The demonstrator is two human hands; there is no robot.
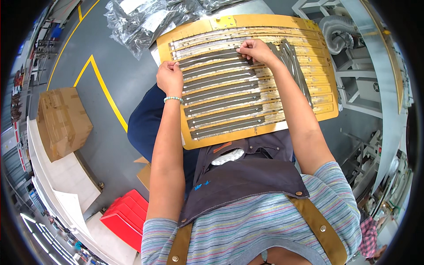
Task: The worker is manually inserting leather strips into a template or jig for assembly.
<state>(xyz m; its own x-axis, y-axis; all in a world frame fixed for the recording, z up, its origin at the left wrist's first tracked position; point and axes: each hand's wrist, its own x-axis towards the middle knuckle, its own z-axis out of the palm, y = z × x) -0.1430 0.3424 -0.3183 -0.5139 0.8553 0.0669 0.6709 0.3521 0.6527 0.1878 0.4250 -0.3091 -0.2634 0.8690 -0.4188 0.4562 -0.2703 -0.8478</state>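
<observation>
A yellow board (212, 142) with long parallel slots lies in front of me, tilted slightly. Several narrow dark grey strips (225, 91) fill slots on its left half, one below another. My left hand (170, 78), with a beaded bracelet at the wrist, pinches the left end of the uppermost dark grey strip (207, 58). At that strip's other end my right hand (257, 51) is closed in a pinch, so the strip runs straight between both hands along a slot. A loose bundle of similar strips (295, 66) lies across the board's right half, beside my right forearm.
Clear plastic bags (145, 22) lie beyond the board's far left corner. A cardboard box (64, 121) and a red plastic bin (126, 216) are at the left. A grey machine frame with a flexible duct (335, 33) stands close on the right.
</observation>
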